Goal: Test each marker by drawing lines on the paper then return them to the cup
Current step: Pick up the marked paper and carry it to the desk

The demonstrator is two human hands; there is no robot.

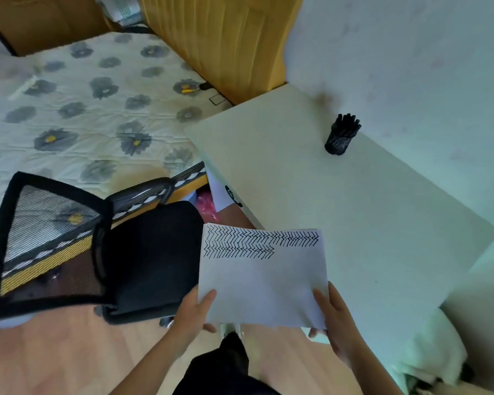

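Observation:
I hold a white sheet of paper (261, 283) in the air over the near left edge of the white desk (354, 209). Rows of black zigzag marks fill its top part. My left hand (196, 312) grips its lower left corner, thumb on top. My right hand (335, 323) grips its lower right corner the same way. A black mesh cup (339, 142) full of several black markers (347, 125) stands upright on the far side of the desk, well away from both hands.
A black mesh office chair (97, 252) stands to the left of the desk on the wooden floor (54, 360). Beyond it is a bed with a flowered quilt (83, 109) and a yellow headboard (226, 44). A white wall (425, 67) runs behind the desk.

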